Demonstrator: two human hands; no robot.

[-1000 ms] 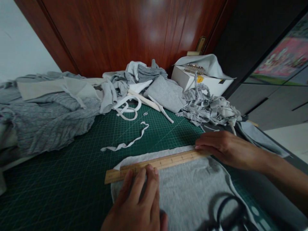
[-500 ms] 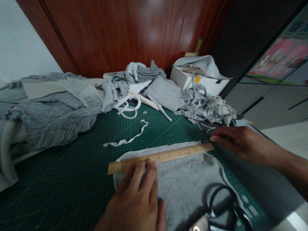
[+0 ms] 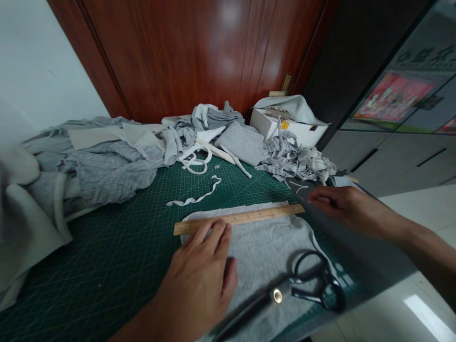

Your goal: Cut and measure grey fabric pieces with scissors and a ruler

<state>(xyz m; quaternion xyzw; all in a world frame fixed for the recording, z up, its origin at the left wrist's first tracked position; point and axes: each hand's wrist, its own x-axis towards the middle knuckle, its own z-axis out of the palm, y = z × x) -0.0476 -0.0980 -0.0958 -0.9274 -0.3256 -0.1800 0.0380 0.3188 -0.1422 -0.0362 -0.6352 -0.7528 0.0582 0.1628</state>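
Note:
My left hand [image 3: 199, 270] lies flat with its fingers stretched out, fingertips on the lower edge of a wooden ruler [image 3: 263, 216]. The ruler lies across the upper part of a grey knit fabric piece [image 3: 260, 251], and a narrow strip of cloth shows beyond it. Just right of the ruler's right end, my right hand [image 3: 338, 204] hovers with curled fingers; whether something small is pinched in them is hidden. Black-handled scissors [image 3: 278, 295] rest on the fabric to the right of my left hand, untouched.
Under the fabric is a green cutting mat [image 3: 135, 247] with a thin cloth strip [image 3: 195, 198] on it. Grey garments [image 3: 110, 166] are heaped at left, white-handled scissors [image 3: 195, 164] at the back. Beyond are a tangle of fabric strips [image 3: 295, 159] and a white box [image 3: 302, 130].
The view has shifted, so the black-handled scissors now show more fully. My left hand stays on the ruler, and my right hand remains near its right end with fingers curled.

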